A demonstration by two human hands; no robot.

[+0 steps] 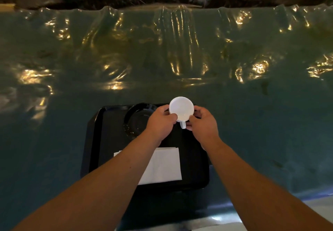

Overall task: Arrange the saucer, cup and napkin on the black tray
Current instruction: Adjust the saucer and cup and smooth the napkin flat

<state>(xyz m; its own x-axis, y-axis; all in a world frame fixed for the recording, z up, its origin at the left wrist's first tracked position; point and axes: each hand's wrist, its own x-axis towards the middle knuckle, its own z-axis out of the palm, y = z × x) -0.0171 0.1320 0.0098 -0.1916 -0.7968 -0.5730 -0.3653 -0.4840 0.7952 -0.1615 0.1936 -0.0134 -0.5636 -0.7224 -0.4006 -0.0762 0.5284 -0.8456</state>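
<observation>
Worktop (54, 140) on the left is bare: dark green w/ a shiny, wrinkled plastic sheet over it, bright glare spots, nothing to bump there.

Black tray (93, 140) sits near the front edge. On it, far-left portion: black saucer (138, 120), dark on dark, hard to read, partly behind the left hand. Near portion: white napkin (165, 165), folded, flat, partly under the left forearm.

Left hand (159, 122): fingers closed on the left side of the white cup (181, 109). Right hand (202, 120): fingers closed on the cup's right side, by the handle, which points toward the person. Cup is upright, at the tray's far-right corner, beside the saucer, not on it. Can't tell if it's lifted or resting.

Risks, as I judge:
- cup rim looks past the tray's far edge; let go here and it could tip off the lip.
- saucer barely visible in this light, so easy to land the cup off-centre or clip the saucer rim.
- left forearm could drag the napkin askew.

Right of tray: only bare worktop.
</observation>
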